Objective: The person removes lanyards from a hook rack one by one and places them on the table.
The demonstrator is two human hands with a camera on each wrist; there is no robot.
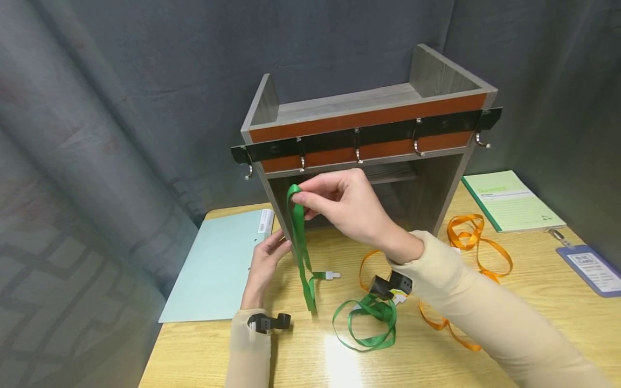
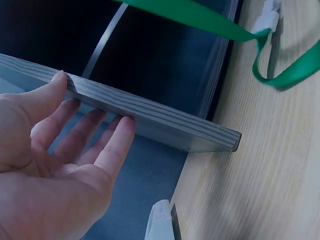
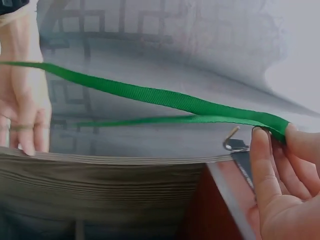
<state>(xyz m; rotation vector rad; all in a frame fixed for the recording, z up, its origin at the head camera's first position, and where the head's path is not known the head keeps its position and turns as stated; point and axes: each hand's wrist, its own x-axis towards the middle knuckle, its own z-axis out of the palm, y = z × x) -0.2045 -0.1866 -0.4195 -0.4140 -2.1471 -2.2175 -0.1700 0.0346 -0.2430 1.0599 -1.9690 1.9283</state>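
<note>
My right hand (image 1: 351, 205) pinches the top loop of a green lanyard (image 1: 299, 231) between thumb and fingers, in front of the shelf unit's hook rail (image 1: 335, 141). The strap hangs down, its white clip (image 1: 332, 275) low near the tabletop. In the right wrist view, a metal hook (image 3: 234, 142) shows just beyond the fingertips. Lower down, my left hand (image 1: 266, 261) rests against the left side panel (image 2: 150, 107) of the grey shelf unit. Its thumb touches the panel's front edge, and its extended fingers lie along the outer face.
Another green lanyard (image 1: 371, 337) lies coiled on the table. Orange lanyards (image 1: 466, 231) spread to the right, partly behind my forearm. A green notebook (image 1: 516, 202) and a blue card holder (image 1: 592, 269) lie at far right. A pale blue folder (image 1: 213, 269) is at left.
</note>
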